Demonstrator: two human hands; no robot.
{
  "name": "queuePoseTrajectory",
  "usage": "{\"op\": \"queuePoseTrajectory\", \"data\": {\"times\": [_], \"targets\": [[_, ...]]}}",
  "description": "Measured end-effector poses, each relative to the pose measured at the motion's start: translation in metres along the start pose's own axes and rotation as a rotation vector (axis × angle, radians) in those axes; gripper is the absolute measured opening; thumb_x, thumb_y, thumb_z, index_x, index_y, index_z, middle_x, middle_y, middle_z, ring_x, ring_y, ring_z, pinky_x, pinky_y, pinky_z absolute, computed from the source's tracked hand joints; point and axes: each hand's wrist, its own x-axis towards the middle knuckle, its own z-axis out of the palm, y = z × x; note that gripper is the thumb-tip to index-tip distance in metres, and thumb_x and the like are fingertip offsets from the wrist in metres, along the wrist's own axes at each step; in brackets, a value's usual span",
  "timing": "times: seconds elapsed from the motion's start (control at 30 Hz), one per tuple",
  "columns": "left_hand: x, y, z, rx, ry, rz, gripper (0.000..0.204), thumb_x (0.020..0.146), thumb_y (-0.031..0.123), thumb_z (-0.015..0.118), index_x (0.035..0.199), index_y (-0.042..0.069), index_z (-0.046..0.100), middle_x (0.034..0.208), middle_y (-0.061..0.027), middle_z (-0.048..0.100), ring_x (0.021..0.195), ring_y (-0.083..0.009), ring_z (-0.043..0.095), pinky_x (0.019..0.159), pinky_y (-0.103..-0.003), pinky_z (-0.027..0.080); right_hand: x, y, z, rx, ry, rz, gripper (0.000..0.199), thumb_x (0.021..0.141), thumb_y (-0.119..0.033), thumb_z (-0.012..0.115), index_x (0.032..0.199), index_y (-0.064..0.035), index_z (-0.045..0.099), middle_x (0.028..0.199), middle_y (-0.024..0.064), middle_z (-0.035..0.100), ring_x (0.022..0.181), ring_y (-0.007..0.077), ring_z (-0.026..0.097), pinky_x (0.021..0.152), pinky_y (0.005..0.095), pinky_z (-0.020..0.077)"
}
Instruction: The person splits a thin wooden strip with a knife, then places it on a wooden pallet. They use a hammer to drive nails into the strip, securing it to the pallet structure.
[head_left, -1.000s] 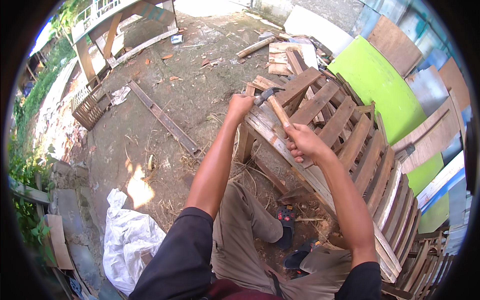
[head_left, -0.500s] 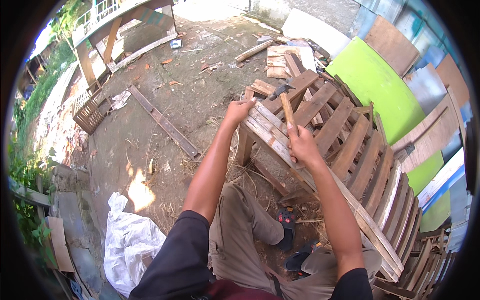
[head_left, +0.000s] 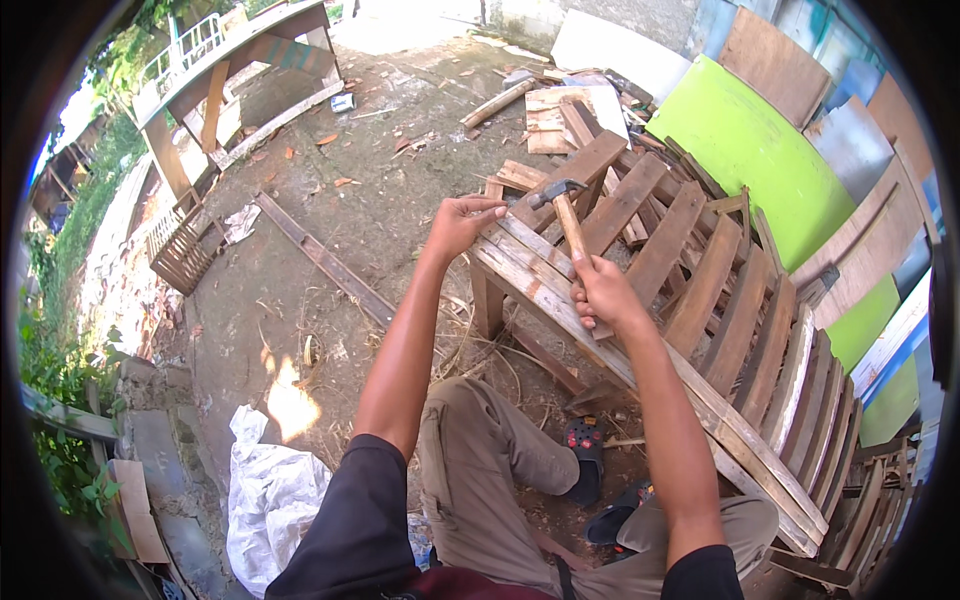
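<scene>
My right hand (head_left: 606, 294) is wrapped round the wooden handle of a claw hammer (head_left: 570, 226). The hammer's dark metal head hangs just above the far end of weathered, whitish planks (head_left: 548, 290) along the near side of a slatted wooden frame (head_left: 672, 235). Close to that head, at the planks' far left corner, is my left hand (head_left: 466, 226) with thumb and fingers pinched together. Anything between those fingertips is too small to make out. The frame's brown slats run off to the right, and a leg stands under its left corner.
Scrap boards (head_left: 540, 120) lie beyond the frame. Green and brown panels (head_left: 770, 170) lean along the right. A long wooden strip (head_left: 325, 258), a slatted crate (head_left: 182, 252) and a white sack (head_left: 268, 505) are on the ground to the left. A wooden table (head_left: 235, 85) stands farther back.
The hammer head has dropped slightly toward the plank end. My left hand has shifted a little left, its fingers stretched more along the corner. The view has moved slightly.
</scene>
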Motion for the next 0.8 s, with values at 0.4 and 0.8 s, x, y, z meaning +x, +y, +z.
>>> {"op": "queuePoseTrajectory", "data": {"times": [0.4, 0.8], "targets": [[0.007, 0.004, 0.01, -0.051, 0.134, -0.114, 0.026, 0.079, 0.019, 0.088, 0.096, 0.0, 0.08, 0.084, -0.0051, 0.077, 0.074, -0.0097, 0.066, 0.069, -0.027, 0.053, 0.002, 0.0, -0.002, 0.005, -0.01, -0.008, 0.038, 0.11, -0.038, 0.044, 0.096, -0.0033, 0.048, 0.067, -0.0005, 0.045, 0.043, 0.0082, 0.039, 0.037, 0.0287, 0.0373], [0.002, 0.0, 0.012, 0.081, 0.183, 0.04, 0.022, 0.078, 0.015, 0.088, 0.091, -0.001, 0.08, 0.086, -0.0082, 0.075, 0.076, -0.013, 0.068, 0.071, -0.029, 0.054, -0.011, -0.021, 0.021, -0.766, 0.23, -0.498, 0.038, 0.104, -0.032, 0.052, 0.099, 0.0058, 0.056, 0.086, 0.0298, 0.067, 0.084, 0.0483, 0.065, 0.078, 0.053, 0.0488]]}}
